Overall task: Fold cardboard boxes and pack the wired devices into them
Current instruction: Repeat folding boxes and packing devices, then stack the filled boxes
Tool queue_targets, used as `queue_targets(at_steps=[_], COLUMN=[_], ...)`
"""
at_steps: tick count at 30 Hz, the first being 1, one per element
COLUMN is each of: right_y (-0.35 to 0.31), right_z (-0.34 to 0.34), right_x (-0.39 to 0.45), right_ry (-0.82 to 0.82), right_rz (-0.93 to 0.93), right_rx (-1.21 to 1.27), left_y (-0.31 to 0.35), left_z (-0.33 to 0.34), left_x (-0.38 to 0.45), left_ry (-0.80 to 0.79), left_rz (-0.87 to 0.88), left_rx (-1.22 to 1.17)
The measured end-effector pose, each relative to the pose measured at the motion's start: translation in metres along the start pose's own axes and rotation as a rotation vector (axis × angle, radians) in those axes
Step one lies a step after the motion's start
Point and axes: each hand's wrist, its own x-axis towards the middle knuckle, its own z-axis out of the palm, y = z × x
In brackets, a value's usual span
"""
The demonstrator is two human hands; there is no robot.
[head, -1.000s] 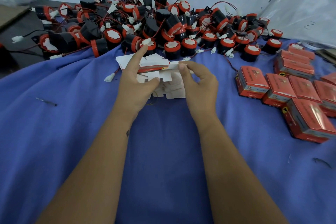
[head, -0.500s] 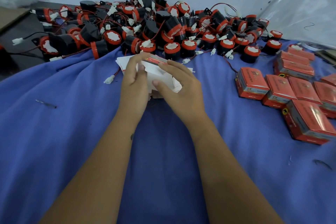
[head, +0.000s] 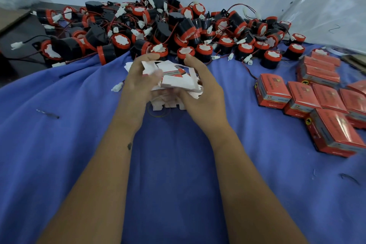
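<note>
- Head view: blue cloth (head: 178, 164) covers the whole work surface.
- Heap of black-and-red wired devices (head: 158, 29) lies along the far edge against the wall, white connectors sticking out.
- Folded red boxes (head: 316, 101) sit packed together at the right, well apart from the hands.
- Left hand (head: 136, 83) and right hand (head: 200, 89) both grasp a flat white cardboard blank (head: 178, 79), lifted just above a stack of blanks (head: 168, 106) on the cloth, near the heap.
- Loose white connector (head: 117, 86) lies just beside the left hand.
</note>
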Motion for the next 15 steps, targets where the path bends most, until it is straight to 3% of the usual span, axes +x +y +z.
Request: queue_targets(at_steps=[3,7,15], right_y=[-0.002,-0.010,-0.017], right_z=[-0.002,-0.003,0.000], right_x=[0.001,0.003,0.002], right_ry=[0.051,0.122,0.023], right_rz=[0.055,0.079,0.265], right_rx=[0.147,0.307,0.546], left_y=[-0.001,0.000,0.001], left_z=[0.001,0.007,0.019], left_x=[-0.004,-0.005,-0.009], left_ry=[-0.087,0.028,0.021], left_rz=[0.092,0.107,0.020], left_rx=[0.184,0.328,0.057])
